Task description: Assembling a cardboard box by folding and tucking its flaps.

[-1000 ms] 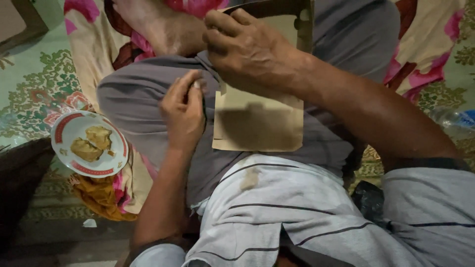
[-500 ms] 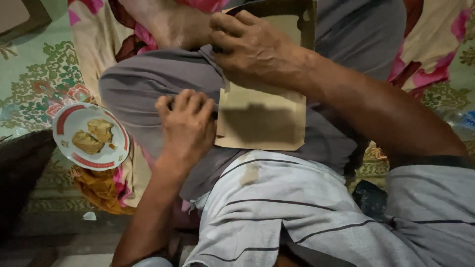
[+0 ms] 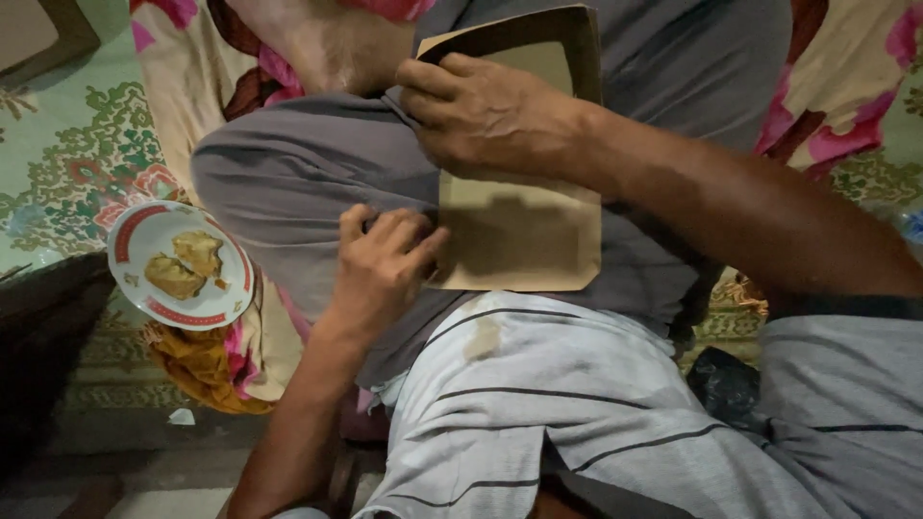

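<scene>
A brown cardboard piece (image 3: pixel 524 231) lies on my lap over grey cloth (image 3: pixel 308 163), its top part folded up. My right hand (image 3: pixel 490 115) grips the cardboard near its upper left edge, fingers curled over it. My left hand (image 3: pixel 380 264) rests on the grey cloth at the cardboard's lower left edge, fingertips touching that edge; whether it pinches something small I cannot tell. A bare foot (image 3: pixel 327 48) shows above the cloth.
A white plate with a red rim (image 3: pixel 144 288) holding two fried pieces (image 3: pixel 187 264) sits on the left. A green patterned mat (image 3: pixel 67 163) and flowered fabric (image 3: pixel 856 86) surround me. Orange cloth (image 3: pixel 207 370) lies under the plate's edge.
My left hand has slid down and right along the grey cloth to the cardboard's lower left edge. My right hand keeps its hold.
</scene>
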